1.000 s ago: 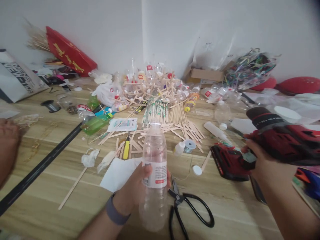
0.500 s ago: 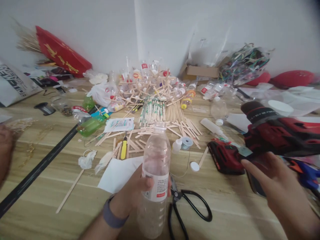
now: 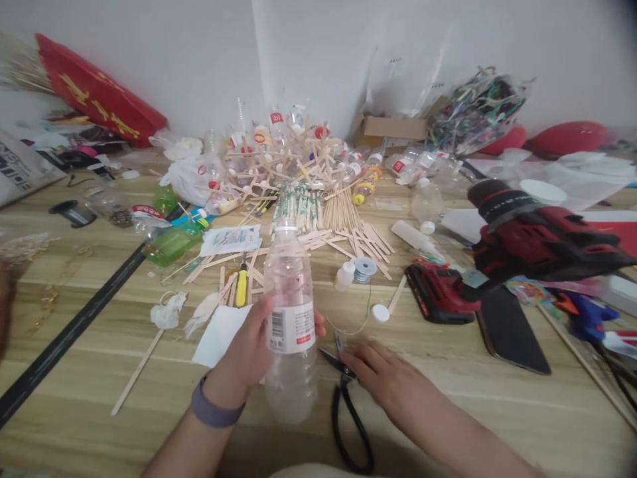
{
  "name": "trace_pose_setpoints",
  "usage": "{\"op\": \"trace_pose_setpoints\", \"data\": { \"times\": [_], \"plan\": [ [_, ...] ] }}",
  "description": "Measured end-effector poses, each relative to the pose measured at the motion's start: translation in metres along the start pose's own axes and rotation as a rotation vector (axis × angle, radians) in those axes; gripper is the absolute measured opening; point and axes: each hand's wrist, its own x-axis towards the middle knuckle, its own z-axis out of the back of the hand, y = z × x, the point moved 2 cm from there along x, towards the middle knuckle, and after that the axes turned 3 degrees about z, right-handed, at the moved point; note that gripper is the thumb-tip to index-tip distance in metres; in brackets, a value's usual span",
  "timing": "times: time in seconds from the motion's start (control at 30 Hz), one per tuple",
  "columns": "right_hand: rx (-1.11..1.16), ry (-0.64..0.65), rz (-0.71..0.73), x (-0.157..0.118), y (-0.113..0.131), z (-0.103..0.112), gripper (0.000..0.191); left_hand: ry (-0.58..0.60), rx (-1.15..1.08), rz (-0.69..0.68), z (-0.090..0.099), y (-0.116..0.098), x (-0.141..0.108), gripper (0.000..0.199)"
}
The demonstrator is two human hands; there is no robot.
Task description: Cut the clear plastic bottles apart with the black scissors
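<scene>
My left hand (image 3: pixel 249 345) is wrapped around a clear plastic bottle (image 3: pixel 293 265) with a white label, held upright and slightly blurred over the table. My right hand (image 3: pixel 398 378) lies over the scissors (image 3: pixel 343 385), fingers loosely apart near the pivot and covering one black handle. Whether it presses on them cannot be told. The blades are spread and point away from me. Behind the bottle are many wooden sticks (image 3: pixel 343 212) and a yellow-handled screwdriver (image 3: pixel 241 285).
To the right stand a red cordless drill (image 3: pixel 542 232) and a dark phone (image 3: pixel 515 332). A long black bar (image 3: pixel 89 312) crosses the left side. Green bottles (image 3: pixel 172 245), a wire spool (image 3: pixel 365 269) and a cardboard box (image 3: pixel 393 126) lie further back. Part of another person's arm (image 3: pixel 6 305) shows at left.
My right hand has moved left from beside the drill to the scissors, uncovering the phone. My left hand still holds the bottle. The whole view has shifted slightly.
</scene>
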Motion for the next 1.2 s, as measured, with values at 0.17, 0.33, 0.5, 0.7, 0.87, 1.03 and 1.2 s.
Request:
{"op": "trace_pose_setpoints", "data": {
  "times": [0.17,0.33,0.5,0.7,0.87,1.03,1.2],
  "plan": [
    [-0.172,0.01,0.113,0.005,-0.011,0.003,0.051,-0.077,-0.08,0.078,-0.003,-0.003,0.001,0.052],
    [0.23,-0.199,-0.131,0.001,-0.03,0.041,0.045,-0.167,-0.103,0.077,0.002,-0.001,0.002,0.042],
    [1.232,-0.451,-0.689,-0.003,-0.034,0.066,0.025,-0.194,-0.088,0.077,0.001,0.002,0.0,0.046],
    [1.834,-0.41,-0.689,0.008,-0.023,0.05,0.034,-0.173,-0.034,0.065,-0.002,0.003,-0.001,0.048],
    [1.594,-0.433,-0.654,0.015,-0.035,0.055,0.043,-0.123,0.021,0.037,-0.001,0.008,0.0,0.048],
    [0.866,-0.39,-0.43,0.035,-0.042,0.083,0.043,-0.079,0.041,0.066,-0.008,0.005,-0.002,0.064],
    [0.137,-0.546,-0.189,0.058,-0.033,0.096,0.042,-0.066,0.053,0.099,-0.01,0.005,-0.004,0.069]
  ]
}}
